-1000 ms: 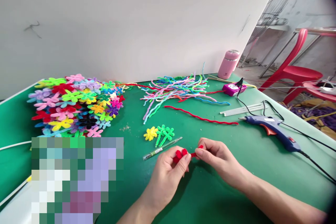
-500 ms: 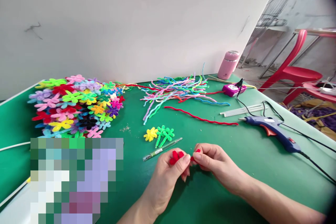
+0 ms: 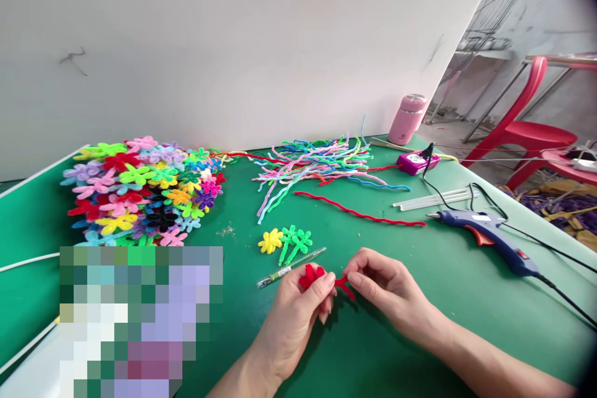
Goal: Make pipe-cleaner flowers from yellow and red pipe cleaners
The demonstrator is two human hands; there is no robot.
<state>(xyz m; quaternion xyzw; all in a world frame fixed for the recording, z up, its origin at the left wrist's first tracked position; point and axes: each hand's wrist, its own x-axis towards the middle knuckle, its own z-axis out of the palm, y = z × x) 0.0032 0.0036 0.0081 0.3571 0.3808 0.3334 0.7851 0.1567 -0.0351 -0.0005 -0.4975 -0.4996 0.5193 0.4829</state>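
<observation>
Between thumb and fingers, my left hand (image 3: 303, 311) pinches a red pipe cleaner flower (image 3: 311, 275), its looped petals showing above the thumb. From that grip a red stem end sticks out to the right, with a short branch hanging down. My right hand (image 3: 385, 283) is closed on the tip of this stem. Just beyond my hands lies a clear pen (image 3: 291, 268). Behind the pen are a yellow pipe cleaner flower (image 3: 270, 240) and two green pipe cleaner pieces with stems (image 3: 296, 242).
Colourful pipe cleaner flowers (image 3: 140, 189) are heaped at left. Loose pipe cleaners (image 3: 317, 165) and a single red one (image 3: 359, 210) lie ahead. On the right are a glue gun (image 3: 485, 236) with its cord, glue sticks (image 3: 433, 199), a purple box (image 3: 417, 161) and a pink bottle (image 3: 407, 119).
More red pipe cleaner now shows between my hands, with a branch hanging down. My right hand has shifted slightly right, and the view has moved a little.
</observation>
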